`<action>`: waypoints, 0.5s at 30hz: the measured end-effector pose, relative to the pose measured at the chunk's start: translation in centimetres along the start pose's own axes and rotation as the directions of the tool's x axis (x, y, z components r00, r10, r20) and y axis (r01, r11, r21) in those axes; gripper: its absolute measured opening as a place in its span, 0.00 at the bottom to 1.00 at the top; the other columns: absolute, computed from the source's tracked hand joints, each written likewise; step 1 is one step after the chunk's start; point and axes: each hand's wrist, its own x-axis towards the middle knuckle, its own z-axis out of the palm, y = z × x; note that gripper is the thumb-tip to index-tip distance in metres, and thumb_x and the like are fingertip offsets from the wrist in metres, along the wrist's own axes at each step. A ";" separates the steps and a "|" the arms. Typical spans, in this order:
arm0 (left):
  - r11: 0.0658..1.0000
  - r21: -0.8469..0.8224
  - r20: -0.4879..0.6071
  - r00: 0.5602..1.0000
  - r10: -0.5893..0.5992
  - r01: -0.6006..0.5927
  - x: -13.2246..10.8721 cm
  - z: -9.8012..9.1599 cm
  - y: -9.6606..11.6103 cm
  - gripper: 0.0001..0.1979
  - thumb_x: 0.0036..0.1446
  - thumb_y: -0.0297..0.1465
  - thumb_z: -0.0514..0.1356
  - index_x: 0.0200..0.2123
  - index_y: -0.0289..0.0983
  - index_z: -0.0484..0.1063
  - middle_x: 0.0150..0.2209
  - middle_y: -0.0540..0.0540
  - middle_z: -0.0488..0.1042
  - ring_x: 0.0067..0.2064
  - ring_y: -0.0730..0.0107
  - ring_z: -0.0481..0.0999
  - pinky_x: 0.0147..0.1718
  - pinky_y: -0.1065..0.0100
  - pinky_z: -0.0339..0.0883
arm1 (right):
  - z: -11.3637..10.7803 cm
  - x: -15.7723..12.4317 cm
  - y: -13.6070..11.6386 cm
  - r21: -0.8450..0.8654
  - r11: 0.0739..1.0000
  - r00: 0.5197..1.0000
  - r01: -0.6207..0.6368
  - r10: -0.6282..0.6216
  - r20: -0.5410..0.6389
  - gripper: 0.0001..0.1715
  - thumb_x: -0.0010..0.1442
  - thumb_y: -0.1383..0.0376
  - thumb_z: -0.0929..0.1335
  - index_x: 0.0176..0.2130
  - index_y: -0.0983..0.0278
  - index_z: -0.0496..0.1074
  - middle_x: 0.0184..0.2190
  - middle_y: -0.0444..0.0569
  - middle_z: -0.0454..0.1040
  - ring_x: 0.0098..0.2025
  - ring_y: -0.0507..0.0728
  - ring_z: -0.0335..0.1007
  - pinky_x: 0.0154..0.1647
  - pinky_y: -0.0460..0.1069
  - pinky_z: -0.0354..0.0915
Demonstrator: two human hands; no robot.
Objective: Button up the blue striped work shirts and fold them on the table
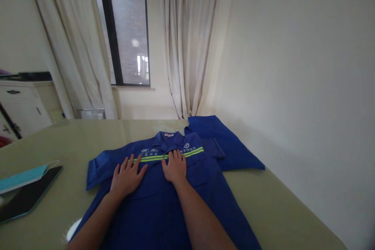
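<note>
A blue short-sleeved work shirt [152, 211] lies spread face up, its collar toward the window. Across its chest runs a yellow-green reflective stripe, with white logos and lettering above. My left hand [127, 176] rests flat on the chest at the left, fingers spread over the end of the stripe. Near the button front, my right hand [175, 168] lies flat on the shirt, its fingertips over the stripe just below the collar. Both hands touch the cloth without gripping it. The shirt's lower part runs out of view at the bottom.
The shirt lies on a greenish table [70, 144]. Another folded blue cloth [225, 140] lies behind the right sleeve, near the white wall [299, 86]. At the left are a blue face mask [23, 179] and a dark flat tablet-like object [32, 195]. A white round object [73, 228] shows beside my left forearm.
</note>
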 end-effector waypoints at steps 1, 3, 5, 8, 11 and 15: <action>1.000 0.003 0.011 1.000 0.006 -0.007 -0.1 0.6 0.1 0.35 0.66 0.49 0.47 0.70 0.40 0.58 0.72 0.36 0.55 0.73 0.42 0.52 0.67 0.41 0.47 | 0.0 0.0 -0.1 -0.002 1.000 1.000 -0.010 0.010 0.002 0.33 0.70 0.49 0.59 0.65 0.64 0.65 0.69 0.57 0.61 0.72 0.65 0.49 0.70 0.61 0.41; 1.000 -0.017 0.034 0.999 0.022 -0.021 0.1 0.9 0.0 0.35 0.66 0.50 0.46 0.71 0.40 0.57 0.73 0.36 0.54 0.73 0.43 0.51 0.67 0.41 0.45 | 0.0 0.2 -0.2 -0.007 1.000 1.000 -0.030 0.030 0.006 0.34 0.69 0.49 0.60 0.66 0.64 0.65 0.69 0.58 0.61 0.72 0.65 0.49 0.70 0.61 0.41; 0.998 -0.045 0.028 0.999 0.033 -0.032 0.6 0.7 -0.4 0.36 0.66 0.51 0.45 0.71 0.41 0.57 0.73 0.37 0.52 0.73 0.45 0.51 0.68 0.42 0.45 | -0.1 0.3 -0.3 -0.016 0.999 0.999 -0.046 0.047 0.009 0.34 0.69 0.49 0.59 0.66 0.65 0.65 0.69 0.59 0.61 0.72 0.65 0.49 0.70 0.61 0.41; 0.993 -0.067 -0.022 0.995 -0.102 0.100 1.6 0.0 -2.2 0.37 0.65 0.53 0.44 0.71 0.40 0.56 0.74 0.35 0.50 0.73 0.40 0.50 0.67 0.38 0.44 | -0.2 0.4 -0.4 -0.020 0.998 0.998 -0.055 0.055 0.016 0.35 0.70 0.50 0.59 0.66 0.66 0.65 0.69 0.59 0.61 0.72 0.65 0.49 0.70 0.61 0.41; 0.962 -0.106 0.015 0.968 -0.252 0.252 2.8 -0.7 -4.9 0.40 0.64 0.55 0.47 0.70 0.37 0.59 0.72 0.29 0.52 0.72 0.29 0.50 0.64 0.32 0.44 | -0.1 0.5 -0.3 -0.015 0.999 0.998 -0.052 0.053 0.024 0.35 0.70 0.49 0.58 0.66 0.65 0.64 0.69 0.59 0.60 0.72 0.65 0.48 0.70 0.61 0.41; 0.940 -0.150 0.067 0.952 -0.300 0.307 3.6 -1.0 -5.9 0.41 0.62 0.55 0.51 0.67 0.32 0.64 0.70 0.24 0.56 0.69 0.23 0.53 0.63 0.33 0.48 | 0.3 0.7 -0.4 -0.012 0.999 0.999 -0.052 0.052 0.018 0.36 0.70 0.49 0.58 0.67 0.65 0.63 0.69 0.59 0.60 0.73 0.65 0.47 0.70 0.62 0.40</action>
